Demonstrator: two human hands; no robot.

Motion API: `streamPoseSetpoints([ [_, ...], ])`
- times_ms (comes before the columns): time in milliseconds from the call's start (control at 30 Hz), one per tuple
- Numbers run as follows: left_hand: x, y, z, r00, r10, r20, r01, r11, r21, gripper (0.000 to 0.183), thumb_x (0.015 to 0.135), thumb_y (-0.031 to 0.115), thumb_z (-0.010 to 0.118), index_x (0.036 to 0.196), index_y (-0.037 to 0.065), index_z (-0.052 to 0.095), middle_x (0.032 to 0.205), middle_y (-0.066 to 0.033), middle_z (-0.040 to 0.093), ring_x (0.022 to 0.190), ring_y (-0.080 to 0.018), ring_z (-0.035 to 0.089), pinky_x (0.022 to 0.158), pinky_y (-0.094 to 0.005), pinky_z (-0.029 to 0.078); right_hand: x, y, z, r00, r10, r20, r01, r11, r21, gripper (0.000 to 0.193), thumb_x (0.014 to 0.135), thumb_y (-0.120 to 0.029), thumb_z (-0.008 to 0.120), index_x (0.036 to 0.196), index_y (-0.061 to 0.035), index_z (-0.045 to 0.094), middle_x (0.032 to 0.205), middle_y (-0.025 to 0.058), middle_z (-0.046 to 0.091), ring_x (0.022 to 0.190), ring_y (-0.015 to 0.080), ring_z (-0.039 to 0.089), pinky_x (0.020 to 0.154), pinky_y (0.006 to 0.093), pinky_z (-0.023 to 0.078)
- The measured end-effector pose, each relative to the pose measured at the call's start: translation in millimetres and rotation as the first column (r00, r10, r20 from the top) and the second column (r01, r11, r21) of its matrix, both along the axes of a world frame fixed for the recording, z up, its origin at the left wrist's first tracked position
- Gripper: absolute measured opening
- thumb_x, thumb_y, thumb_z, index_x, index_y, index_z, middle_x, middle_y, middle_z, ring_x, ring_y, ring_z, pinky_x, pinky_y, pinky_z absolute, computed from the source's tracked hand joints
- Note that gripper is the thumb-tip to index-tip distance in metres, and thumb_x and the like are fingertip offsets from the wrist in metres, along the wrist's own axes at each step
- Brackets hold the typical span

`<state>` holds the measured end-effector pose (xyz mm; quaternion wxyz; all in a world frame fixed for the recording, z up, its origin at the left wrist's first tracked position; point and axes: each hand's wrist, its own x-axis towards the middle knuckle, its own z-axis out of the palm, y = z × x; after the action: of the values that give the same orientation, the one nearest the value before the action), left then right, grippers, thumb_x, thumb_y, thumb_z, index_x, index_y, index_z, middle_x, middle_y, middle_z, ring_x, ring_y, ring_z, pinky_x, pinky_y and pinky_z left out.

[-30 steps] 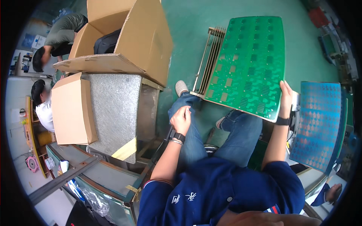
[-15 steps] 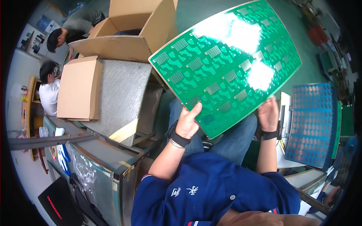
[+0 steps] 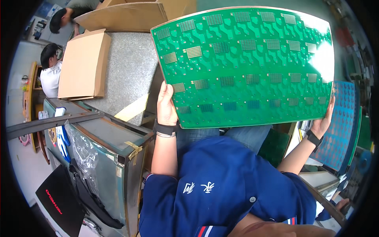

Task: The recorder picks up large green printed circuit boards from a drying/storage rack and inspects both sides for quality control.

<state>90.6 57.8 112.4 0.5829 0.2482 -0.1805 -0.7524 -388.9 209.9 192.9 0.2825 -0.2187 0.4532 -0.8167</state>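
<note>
A large green printed circuit board panel [image 3: 237,63] is held up in front of me, its long side running left to right. Rows of small copper grids cover it, and light glares off its right end. My left hand [image 3: 167,106] grips the lower left edge, thumb on the face and the other fingers mostly behind. At the lower right edge, my right hand [image 3: 324,118] holds the panel's short side, with part of its fingers hidden behind the board. Each wrist wears a black band.
Left of the panel stand a grey-topped table [image 3: 130,63], a closed cardboard box [image 3: 83,65] and a large open carton [image 3: 126,15]. Blue panels with copper patterns [image 3: 340,122] lean at the right. A metal cabinet [image 3: 102,158] is near my left. Two people work at the far left.
The panel has turned from a slant to nearly level. My right hand has moved right and now grips its right edge; the left hand has shifted left and up, still holding.
</note>
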Motion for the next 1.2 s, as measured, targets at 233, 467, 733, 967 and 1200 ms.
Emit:
streamPoseSetpoints([
  [233,6,-4,0,0.988,0.045,0.146,-0.05,0.998,0.028,0.03,0.094,0.013,0.048,0.121,0.002,0.047,0.114,-0.0082,0.057,0.1,-0.0166,0.057,0.084,-0.0302,0.049,11,4,11,0.991,0.03,-0.132,-0.018,0.995,0.095,0.044,0.095,-0.01,0.042,0.137,-0.0035,0.03,0.13,0.0169,0.046,0.115,0.0217,0.05,0.097,0.0342,0.043],
  [467,24,-4,-23,0.928,0.1,0.358,-0.113,0.994,0.014,0.031,0.093,0.017,0.05,0.121,0.003,0.05,0.117,-0.0061,0.055,0.107,-0.015,0.05,0.093,-0.0297,0.038,9,13,8,0.968,0.117,-0.223,-0.076,0.98,0.183,0.041,0.094,-0.009,0.045,0.133,0.0004,0.037,0.11,0.0121,0.059,0.096,0.0148,0.059,0.082,0.0252,0.05],
  [733,38,-6,-23,0.878,0.157,0.452,-0.149,0.987,-0.054,0.027,0.095,0.022,0.047,0.111,0.002,0.054,0.109,-0.0063,0.057,0.1,-0.0146,0.052,0.089,-0.0298,0.04,35,7,32,0.951,0.27,-0.149,-0.221,0.933,0.283,0.046,0.094,-0.017,0.05,0.132,0.0048,0.036,0.107,0.0086,0.059,0.096,0.0129,0.058,0.082,0.0237,0.047],
  [967,48,-4,-33,0.85,0.229,0.474,-0.165,0.971,-0.174,0.024,0.096,0.021,0.045,0.112,0.004,0.051,0.111,-0.007,0.056,0.103,-0.0167,0.053,0.089,-0.0319,0.043,26,11,23,0.902,0.332,-0.275,-0.228,0.909,0.348,0.02,0.091,-0.012,0.054,0.109,-0.0023,0.052,0.101,0.0023,0.059,0.088,0.0074,0.056,0.073,0.0192,0.045],
  [1200,20,-12,-25,0.829,0.334,0.448,-0.077,0.863,-0.5,0.019,0.093,0.022,0.048,0.106,0.009,0.052,0.12,-0.0124,0.052,0.114,-0.0288,0.048,0.098,-0.0464,0.039,4,3,-2,0.976,-0.057,-0.208,0.071,0.996,0.058,0.021,0.095,-0.012,0.045,0.114,-0.0088,0.052,0.124,0.0099,0.05,0.116,0.0215,0.047,0.101,0.0401,0.038],
])
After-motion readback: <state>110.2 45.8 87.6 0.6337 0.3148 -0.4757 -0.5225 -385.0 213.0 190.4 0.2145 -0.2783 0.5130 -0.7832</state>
